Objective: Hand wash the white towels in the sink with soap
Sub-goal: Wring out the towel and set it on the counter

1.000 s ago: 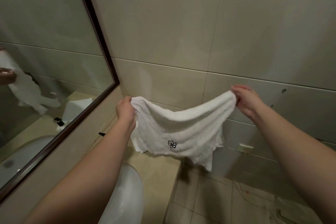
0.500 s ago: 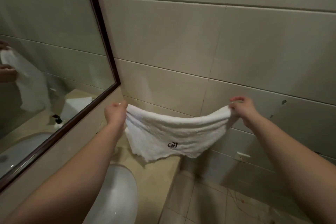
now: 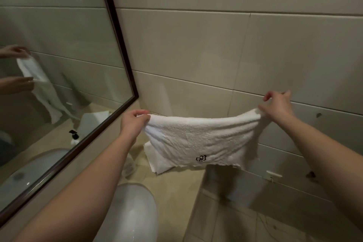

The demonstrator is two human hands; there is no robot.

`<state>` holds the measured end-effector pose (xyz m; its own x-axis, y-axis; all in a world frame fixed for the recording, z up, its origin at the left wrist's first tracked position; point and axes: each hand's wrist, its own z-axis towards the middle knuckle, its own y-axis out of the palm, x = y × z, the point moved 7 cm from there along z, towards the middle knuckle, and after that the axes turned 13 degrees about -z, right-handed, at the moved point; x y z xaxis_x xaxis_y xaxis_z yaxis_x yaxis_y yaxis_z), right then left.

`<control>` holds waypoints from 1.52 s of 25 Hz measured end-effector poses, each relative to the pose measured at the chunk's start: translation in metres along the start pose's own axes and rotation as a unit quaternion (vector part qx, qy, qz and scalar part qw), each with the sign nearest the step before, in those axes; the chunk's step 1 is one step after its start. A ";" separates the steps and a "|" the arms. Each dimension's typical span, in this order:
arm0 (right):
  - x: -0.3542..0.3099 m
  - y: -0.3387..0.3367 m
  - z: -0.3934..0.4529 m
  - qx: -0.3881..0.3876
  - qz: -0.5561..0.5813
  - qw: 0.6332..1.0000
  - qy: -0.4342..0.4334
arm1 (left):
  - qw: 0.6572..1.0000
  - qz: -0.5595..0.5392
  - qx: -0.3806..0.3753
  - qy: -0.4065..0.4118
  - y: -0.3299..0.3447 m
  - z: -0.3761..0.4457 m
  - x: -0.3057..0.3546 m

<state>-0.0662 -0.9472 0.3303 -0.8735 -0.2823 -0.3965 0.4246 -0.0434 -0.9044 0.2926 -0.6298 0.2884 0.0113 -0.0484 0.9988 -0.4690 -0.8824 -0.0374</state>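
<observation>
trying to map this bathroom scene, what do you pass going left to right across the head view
dark-framed wall mirror → left hand → white terry towel with black flower emblem → right hand → small white wall hook

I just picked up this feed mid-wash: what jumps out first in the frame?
A white towel with a small black flower mark is stretched in mid-air between the left hand and the right hand, each pinching a top corner. Behind it a stack of white towels lies on the beige counter, and the white sink sits below.
</observation>
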 end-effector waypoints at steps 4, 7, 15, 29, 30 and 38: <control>-0.009 0.005 -0.004 -0.053 0.055 0.994 -0.072 | 0.999 0.034 -0.034 0.018 -0.004 0.001 0.006; -0.022 0.015 -0.017 -0.136 0.055 0.976 -0.163 | 0.988 0.129 -0.060 0.054 -0.007 0.005 0.009; -0.034 0.025 -0.016 -0.117 -0.094 0.955 -0.256 | 0.947 0.287 -0.066 0.131 -0.015 0.014 0.010; -0.086 0.049 -0.053 -0.277 0.247 0.926 0.065 | 0.995 -0.069 -0.051 -0.052 0.039 -0.007 -0.002; -0.096 0.056 -0.063 -0.306 0.285 0.904 0.084 | 0.994 -0.075 -0.067 -0.050 0.051 -0.016 0.000; -0.160 0.076 -0.120 -0.395 0.399 0.822 0.101 | 0.981 -0.105 -0.163 0.004 0.099 -0.077 0.025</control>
<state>0.0770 -0.7905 0.3060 -0.4478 0.2497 -0.8586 0.6646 0.7353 -0.1328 0.1788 -0.6819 0.3120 0.1313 0.1241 0.9835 -0.7142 -0.6762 0.1807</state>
